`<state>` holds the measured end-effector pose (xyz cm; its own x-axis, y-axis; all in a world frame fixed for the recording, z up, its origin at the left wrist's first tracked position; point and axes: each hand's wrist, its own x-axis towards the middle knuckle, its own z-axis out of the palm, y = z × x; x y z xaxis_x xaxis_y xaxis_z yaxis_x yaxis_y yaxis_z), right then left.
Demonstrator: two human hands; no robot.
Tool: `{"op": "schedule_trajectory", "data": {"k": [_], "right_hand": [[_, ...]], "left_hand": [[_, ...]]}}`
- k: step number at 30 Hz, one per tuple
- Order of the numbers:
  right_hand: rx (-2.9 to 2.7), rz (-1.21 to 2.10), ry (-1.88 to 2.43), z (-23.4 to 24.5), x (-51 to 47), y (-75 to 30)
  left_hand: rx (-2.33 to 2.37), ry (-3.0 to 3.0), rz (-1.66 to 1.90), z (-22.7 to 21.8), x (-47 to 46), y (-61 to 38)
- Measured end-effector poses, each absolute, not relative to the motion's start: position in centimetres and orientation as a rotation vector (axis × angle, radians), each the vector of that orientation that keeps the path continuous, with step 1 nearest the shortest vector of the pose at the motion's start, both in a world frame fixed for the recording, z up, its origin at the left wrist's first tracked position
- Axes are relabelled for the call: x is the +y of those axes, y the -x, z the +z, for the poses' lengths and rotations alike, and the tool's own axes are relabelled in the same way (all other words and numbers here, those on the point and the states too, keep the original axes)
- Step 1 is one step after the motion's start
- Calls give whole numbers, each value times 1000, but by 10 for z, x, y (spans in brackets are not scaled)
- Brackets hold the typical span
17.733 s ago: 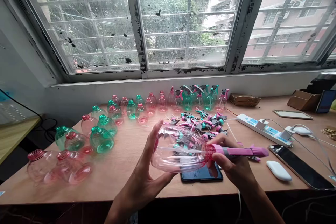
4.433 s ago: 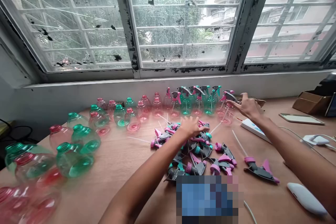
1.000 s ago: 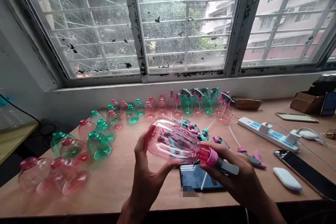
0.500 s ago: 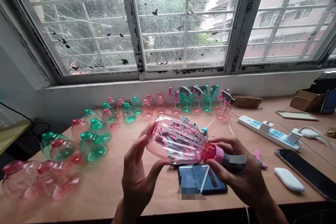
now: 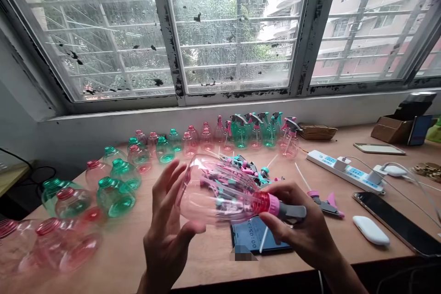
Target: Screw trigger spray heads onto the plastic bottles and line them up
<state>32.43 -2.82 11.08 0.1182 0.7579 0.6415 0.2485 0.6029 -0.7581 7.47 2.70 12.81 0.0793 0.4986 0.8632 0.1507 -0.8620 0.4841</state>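
A clear pink spray bottle (image 5: 217,193) lies tilted on its side in the air above the table, its base toward the left. Around its pink collar and grey-and-pink spray head, my right hand (image 5: 296,220) is closed. My left hand (image 5: 168,229) is at the base with fingers and thumb spread wide; whether it touches the plastic I cannot tell. Behind the bottle is a pile of pink, teal and grey spray heads (image 5: 246,165), partly seen through it. A phone with a timer (image 5: 248,234) lies below, with a white tube across it.
Open pink and green bottles (image 5: 117,197) stand along the left and back. Bottles with sprayers (image 5: 257,131) line the wall. To the right are a loose sprayer (image 5: 325,204), a power strip (image 5: 344,172), a dark phone (image 5: 396,223) and a white case (image 5: 371,230).
The bottle and both hands have shifted left in view. My left hand's fingers have spread wider at the base. The right hand keeps its hold at the neck.
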Motion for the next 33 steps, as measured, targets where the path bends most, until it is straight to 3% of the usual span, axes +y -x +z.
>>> {"op": "schedule_trajectory", "data": {"k": [4, 12, 19, 25, 33], "right_hand": [[-1341, 618, 944, 116, -31, -325], [-1555, 352, 910, 110, -28, -325], [-1214, 856, 915, 117, -35, -318], [-1241, 665, 980, 118, -37, -313], [-1115, 921, 897, 122, -35, -310]], "left_hand": [[643, -2236, 1798, 127, 33, -71], [767, -2191, 1624, 130, 27, -69], [714, -2257, 1699, 128, 32, -71], [861, -2075, 1534, 123, 30, -59], [761, -2304, 1606, 131, 36, -56]]}}
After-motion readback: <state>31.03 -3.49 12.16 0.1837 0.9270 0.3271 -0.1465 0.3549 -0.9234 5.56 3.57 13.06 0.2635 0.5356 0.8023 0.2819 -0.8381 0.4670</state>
